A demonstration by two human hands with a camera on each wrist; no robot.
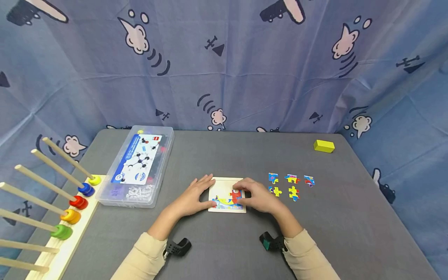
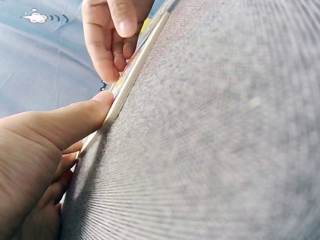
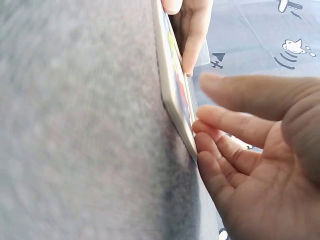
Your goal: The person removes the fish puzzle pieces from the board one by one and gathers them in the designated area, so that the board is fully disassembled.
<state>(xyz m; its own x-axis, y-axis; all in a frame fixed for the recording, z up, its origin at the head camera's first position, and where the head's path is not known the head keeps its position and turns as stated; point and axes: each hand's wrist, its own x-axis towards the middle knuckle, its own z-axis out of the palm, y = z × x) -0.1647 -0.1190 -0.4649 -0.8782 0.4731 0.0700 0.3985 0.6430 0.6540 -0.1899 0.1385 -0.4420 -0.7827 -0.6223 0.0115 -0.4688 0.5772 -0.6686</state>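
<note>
A light wooden puzzle board (image 1: pixel 227 209) lies flat on the table, with colourful pieces across its lower part and a red piece (image 1: pixel 235 195) at its right. My left hand (image 1: pixel 191 199) rests at the board's left side, thumb on the lower edge (image 2: pixel 116 106) and fingertips near the upper left corner. Over the right side is my right hand (image 1: pixel 259 195), its fingers bent gently at the red piece. In the right wrist view that hand (image 3: pixel 260 145) has its fingertips by the board's edge (image 3: pixel 172 107), and the thumb stands apart from them.
Several loose puzzle pieces (image 1: pixel 292 178) lie right of the board, some close to my right hand. A clear plastic case (image 1: pixel 140 159) and a wooden rack with coloured rings (image 1: pixel 79 202) are at the left. A yellow block (image 1: pixel 324 146) sits at the back right.
</note>
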